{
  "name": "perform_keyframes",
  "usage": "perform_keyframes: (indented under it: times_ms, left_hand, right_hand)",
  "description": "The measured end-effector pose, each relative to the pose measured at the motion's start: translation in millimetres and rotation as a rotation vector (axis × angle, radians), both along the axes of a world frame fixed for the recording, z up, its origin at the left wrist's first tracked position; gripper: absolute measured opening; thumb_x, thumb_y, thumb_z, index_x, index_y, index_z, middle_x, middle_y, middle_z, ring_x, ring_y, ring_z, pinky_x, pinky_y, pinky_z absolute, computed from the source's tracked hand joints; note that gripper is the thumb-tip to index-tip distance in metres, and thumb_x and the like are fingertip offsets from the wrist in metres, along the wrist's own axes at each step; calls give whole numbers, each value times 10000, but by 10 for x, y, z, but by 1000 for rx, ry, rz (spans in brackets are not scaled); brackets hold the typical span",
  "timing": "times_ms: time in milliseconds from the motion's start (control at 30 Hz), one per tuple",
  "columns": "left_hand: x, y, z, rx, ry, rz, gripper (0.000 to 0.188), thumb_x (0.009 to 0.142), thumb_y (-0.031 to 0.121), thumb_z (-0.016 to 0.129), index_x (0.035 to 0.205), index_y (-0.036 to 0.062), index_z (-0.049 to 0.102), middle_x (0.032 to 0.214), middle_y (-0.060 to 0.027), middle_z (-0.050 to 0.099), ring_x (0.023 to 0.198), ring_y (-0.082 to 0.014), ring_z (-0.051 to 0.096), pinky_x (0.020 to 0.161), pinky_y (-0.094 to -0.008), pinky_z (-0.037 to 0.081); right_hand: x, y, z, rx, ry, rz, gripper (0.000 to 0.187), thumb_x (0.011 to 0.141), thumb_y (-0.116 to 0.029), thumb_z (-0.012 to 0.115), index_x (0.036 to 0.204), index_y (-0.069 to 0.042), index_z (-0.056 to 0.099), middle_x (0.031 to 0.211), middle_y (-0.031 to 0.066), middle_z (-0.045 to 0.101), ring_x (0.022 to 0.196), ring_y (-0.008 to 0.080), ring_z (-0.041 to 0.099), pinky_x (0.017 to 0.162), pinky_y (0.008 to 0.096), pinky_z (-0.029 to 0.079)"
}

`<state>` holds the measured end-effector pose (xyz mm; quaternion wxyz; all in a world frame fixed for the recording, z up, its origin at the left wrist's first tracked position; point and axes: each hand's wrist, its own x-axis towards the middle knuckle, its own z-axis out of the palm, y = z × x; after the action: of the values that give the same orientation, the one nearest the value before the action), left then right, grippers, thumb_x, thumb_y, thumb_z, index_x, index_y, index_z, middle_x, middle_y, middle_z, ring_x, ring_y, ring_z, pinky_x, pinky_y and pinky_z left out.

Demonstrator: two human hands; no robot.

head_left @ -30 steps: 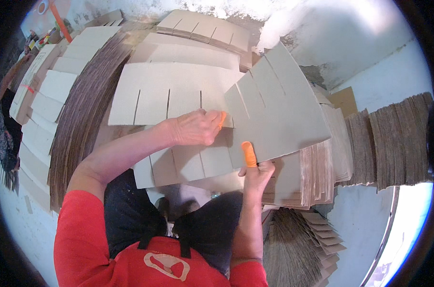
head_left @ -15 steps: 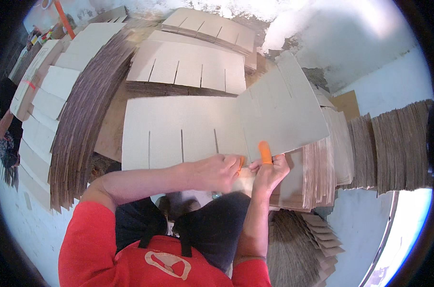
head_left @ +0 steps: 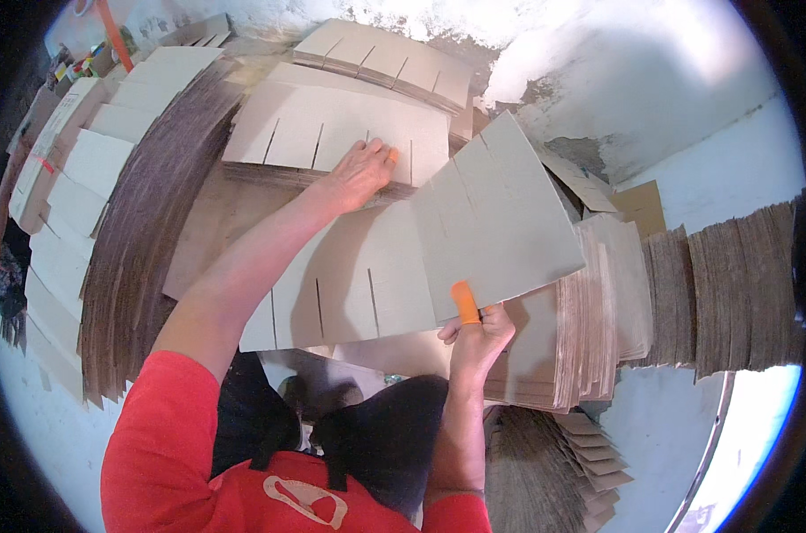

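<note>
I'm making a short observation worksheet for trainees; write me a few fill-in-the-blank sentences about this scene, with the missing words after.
1. The left hand is ____ from the dark trousers than the right hand.
2. The finger cover on the right hand is ____ in colour.
3. The lower edge of the angled cardboard sheet is held in the grip of the ____ hand.
4. The shirt is ____ in colour.

Missing words: farther; orange; right; red.
</note>
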<state>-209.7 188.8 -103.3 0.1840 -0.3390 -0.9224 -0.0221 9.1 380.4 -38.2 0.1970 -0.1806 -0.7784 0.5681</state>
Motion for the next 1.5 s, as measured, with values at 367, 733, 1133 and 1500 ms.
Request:
perform_keyframes:
  times_ms: [367, 733, 1133, 1500]
  left_hand:
    - [274, 57, 471, -55, 130, -339, 279, 724, 77, 609, 949, -88, 627, 991, -139, 591, 941, -238, 538, 737, -301, 553]
    - [798, 157, 667, -152, 158, -415, 212, 653, 118, 645, 760, -65, 659, 821, -114, 598, 898, -231, 533, 623, -271, 552]
    - [1354, 314, 735, -78, 133, -633, 175, 627, 181, 643, 647, 10, 674, 656, -68, 598, 795, -214, 535, 543, -300, 518]
    - [890, 176, 630, 477, -212, -153, 558, 773, 383, 734, 1122, -25, 582, 1131, -144, 616, 1011, -315, 571, 871, -419, 480]
  right_hand:
    - [26, -6, -12, 8, 21, 26, 99, 879, 48, 536, 789, 38, 577, 510, 50, 538, 408, 102, 536, 382, 217, 400]
    - [18, 119, -160, 168, 128, 128, 117, 841, 89, 500, 762, 24, 557, 539, 64, 558, 437, 108, 561, 393, 217, 420]
    - [74, 81, 304, 296, 50, -18, 143, 820, -69, 732, 823, 37, 635, 615, 78, 604, 476, 98, 526, 430, 280, 402]
    - [95, 79, 266, 136, 5, -111, 143, 826, -59, 715, 818, 54, 629, 633, 56, 590, 468, 96, 536, 419, 259, 401]
